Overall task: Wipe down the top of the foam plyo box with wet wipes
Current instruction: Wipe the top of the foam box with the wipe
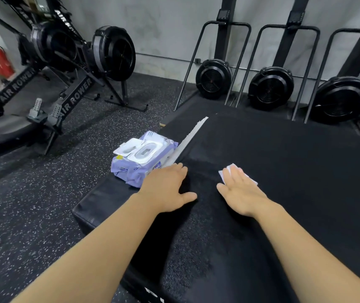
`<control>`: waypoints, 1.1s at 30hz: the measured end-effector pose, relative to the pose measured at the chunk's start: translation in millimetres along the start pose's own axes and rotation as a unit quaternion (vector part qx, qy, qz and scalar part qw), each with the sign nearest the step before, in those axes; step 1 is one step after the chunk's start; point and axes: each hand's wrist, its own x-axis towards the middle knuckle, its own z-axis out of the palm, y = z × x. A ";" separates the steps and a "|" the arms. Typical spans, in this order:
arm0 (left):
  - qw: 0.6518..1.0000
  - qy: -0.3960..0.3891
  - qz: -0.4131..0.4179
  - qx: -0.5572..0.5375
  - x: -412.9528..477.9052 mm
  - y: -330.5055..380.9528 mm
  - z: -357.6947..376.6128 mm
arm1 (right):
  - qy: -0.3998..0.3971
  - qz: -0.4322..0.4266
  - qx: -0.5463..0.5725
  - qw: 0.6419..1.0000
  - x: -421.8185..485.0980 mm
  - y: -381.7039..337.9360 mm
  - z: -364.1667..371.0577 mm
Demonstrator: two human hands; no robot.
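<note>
While flat, right hand (241,194) on wipe (231,166).

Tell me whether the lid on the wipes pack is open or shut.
Open. The flip lid of the wipes pack is swung back to the left, baring the oval dispensing hole.

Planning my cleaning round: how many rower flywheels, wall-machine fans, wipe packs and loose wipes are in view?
Rower flywheels: 2
Wall-machine fans: 3
Wipe pack: 1
Loose wipe: 1
Total: 7
</note>
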 end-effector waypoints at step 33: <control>0.995 -0.094 -0.006 0.038 18.5 -8.1 8.8 | 0.033 0.079 0.031 0.996 71.9 -29.1 -5.3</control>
